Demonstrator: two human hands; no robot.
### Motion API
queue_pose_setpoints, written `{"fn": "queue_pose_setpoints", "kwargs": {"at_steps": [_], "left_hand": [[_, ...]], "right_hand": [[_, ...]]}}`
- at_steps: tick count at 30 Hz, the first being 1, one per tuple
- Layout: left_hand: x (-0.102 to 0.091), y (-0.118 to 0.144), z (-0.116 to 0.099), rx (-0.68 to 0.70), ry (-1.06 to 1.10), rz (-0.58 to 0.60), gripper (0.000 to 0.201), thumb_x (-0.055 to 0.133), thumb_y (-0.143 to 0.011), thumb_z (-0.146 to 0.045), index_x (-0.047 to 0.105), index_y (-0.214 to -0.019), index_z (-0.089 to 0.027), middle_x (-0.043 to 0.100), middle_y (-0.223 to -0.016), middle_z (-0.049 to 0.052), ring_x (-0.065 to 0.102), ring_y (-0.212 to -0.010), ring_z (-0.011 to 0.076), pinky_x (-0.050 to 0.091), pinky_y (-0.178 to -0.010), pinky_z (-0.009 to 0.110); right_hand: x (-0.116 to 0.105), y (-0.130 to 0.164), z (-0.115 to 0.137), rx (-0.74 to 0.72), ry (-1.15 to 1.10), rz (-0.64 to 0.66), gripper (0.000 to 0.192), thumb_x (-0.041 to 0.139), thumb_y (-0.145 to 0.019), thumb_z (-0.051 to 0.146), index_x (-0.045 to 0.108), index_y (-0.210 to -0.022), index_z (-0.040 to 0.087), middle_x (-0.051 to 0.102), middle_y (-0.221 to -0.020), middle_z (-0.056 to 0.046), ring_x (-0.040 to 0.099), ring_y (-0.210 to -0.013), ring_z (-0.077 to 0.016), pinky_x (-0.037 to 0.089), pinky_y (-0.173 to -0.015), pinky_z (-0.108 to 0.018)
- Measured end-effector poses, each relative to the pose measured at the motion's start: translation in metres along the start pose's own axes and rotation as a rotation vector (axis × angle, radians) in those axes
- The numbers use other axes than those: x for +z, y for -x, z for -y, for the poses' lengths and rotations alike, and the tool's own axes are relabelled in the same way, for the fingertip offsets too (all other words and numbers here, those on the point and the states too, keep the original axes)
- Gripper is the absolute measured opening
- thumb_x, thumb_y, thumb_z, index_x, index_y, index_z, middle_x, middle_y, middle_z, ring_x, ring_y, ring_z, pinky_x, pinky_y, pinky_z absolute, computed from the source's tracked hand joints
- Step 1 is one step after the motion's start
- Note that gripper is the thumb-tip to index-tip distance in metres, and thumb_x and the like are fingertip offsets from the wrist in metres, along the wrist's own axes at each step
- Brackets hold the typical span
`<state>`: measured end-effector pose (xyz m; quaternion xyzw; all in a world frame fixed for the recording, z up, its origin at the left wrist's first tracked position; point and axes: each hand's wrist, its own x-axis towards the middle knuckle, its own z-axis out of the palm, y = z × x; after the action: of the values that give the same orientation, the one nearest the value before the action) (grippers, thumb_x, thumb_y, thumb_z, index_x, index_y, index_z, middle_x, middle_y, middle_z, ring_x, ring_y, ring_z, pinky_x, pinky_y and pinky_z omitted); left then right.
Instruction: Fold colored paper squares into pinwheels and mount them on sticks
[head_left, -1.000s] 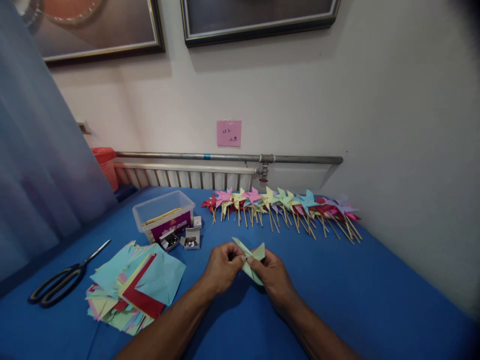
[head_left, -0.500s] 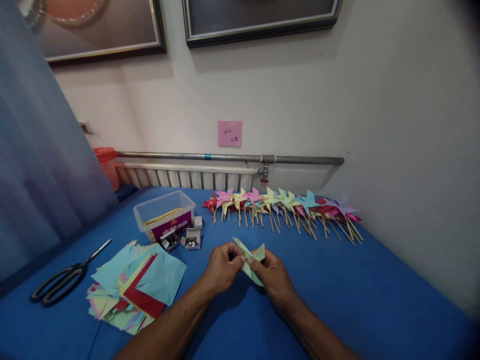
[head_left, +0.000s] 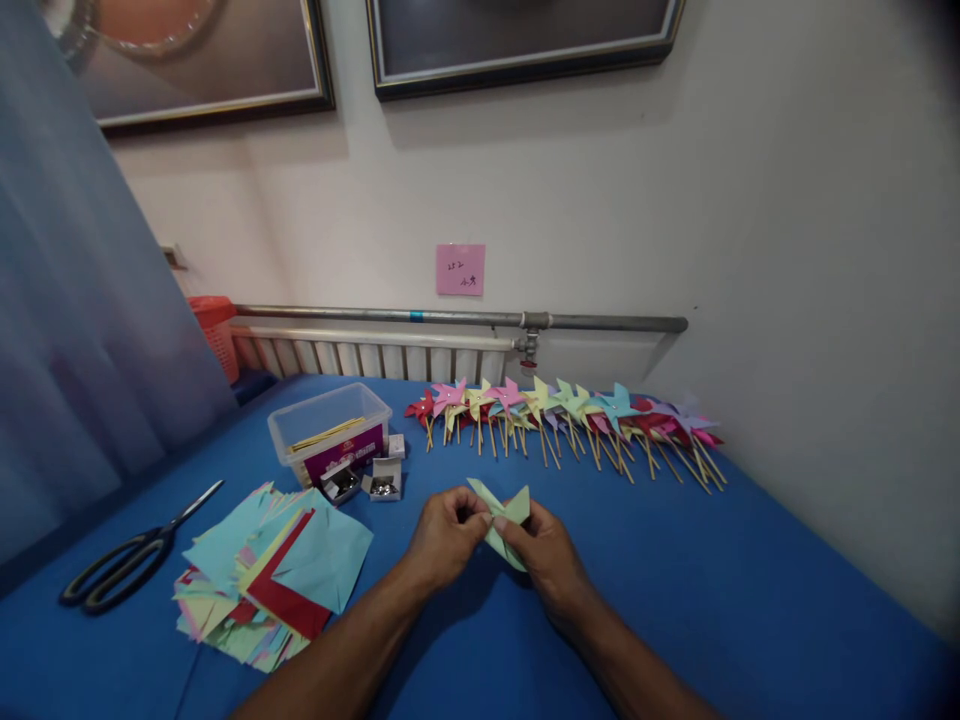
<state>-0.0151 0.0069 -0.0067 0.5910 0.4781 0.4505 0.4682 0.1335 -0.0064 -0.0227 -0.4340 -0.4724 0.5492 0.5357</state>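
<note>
The blue bench point(head_left: 712, 590) carries everything here. Along its far edge lies a long row of finished pinwheels point(head_left: 570, 420) on sticks, too overlapped to count. To the near left is one loose stack of coloured paper squares point(head_left: 270, 575), with one pair of scissors point(head_left: 124, 560) beside it. Further back stand one clear plastic box point(head_left: 330, 430) and two small open boxes of pins point(head_left: 364, 480). At the near middle, the left hand point(head_left: 446, 535) and right hand point(head_left: 547, 555) each pinch the one pale green paper pinwheel point(head_left: 504, 520), holding it just above the bench. If either grip slackens, the folded tips may well spring back out, since the thin paper looks stiff enough to unfold itself.
</note>
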Motion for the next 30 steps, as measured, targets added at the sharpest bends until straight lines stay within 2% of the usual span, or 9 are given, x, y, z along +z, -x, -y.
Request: {"fn": "queue_pose_setpoints", "kwargs": {"at_steps": [9,19,27,30], "left_hand": [[0.0011,-0.0006,0.0016,-0.009,0.031,0.006,0.013,0.064,-0.07,-0.028,0.059,-0.069,-0.016,0.051,-0.054,-0.005,0.041,-0.05,0.0087,0.032,-0.048,0.021],[-0.0002,0.0011,-0.0013,-0.013,0.012,0.015,0.013,0.063,-0.071,-0.028,0.058,-0.068,-0.016,0.049,-0.052,-0.005,0.041,-0.049,0.0089,0.031,-0.047,0.021],[0.004,0.0017,0.0004,-0.018,0.04,-0.036,0.014,0.066,-0.07,-0.028,0.059,-0.067,-0.016,0.053,-0.053,-0.004,0.043,-0.05,0.0087,0.032,-0.048,0.021],[0.0044,0.0007,-0.0009,-0.018,0.098,-0.098,0.015,0.069,-0.067,-0.028,0.06,-0.069,-0.016,0.054,-0.055,-0.004,0.045,-0.05,0.0087,0.034,-0.049,0.021]], "right_hand": [[-0.0025,-0.0045,-0.0071,-0.028,-0.036,0.031,0.043,0.081,-0.067,0.051,0.062,-0.083,0.017,0.06,-0.07,0.001,0.05,-0.062,-0.0128,0.04,-0.059,-0.024],[0.0009,0.0002,0.0005,-0.011,-0.028,0.023,0.045,0.081,-0.065,0.056,0.063,-0.081,0.018,0.059,-0.068,0.002,0.049,-0.06,-0.0127,0.039,-0.058,-0.024],[0.0016,-0.0018,-0.0009,-0.035,-0.013,-0.003,0.044,0.08,-0.065,0.056,0.065,-0.081,0.018,0.061,-0.069,0.001,0.051,-0.061,-0.0138,0.042,-0.059,-0.025],[-0.0012,-0.004,-0.0023,-0.032,-0.031,-0.023,0.045,0.081,-0.065,0.057,0.063,-0.081,0.019,0.061,-0.067,0.002,0.05,-0.058,-0.0133,0.042,-0.057,-0.025]]}}
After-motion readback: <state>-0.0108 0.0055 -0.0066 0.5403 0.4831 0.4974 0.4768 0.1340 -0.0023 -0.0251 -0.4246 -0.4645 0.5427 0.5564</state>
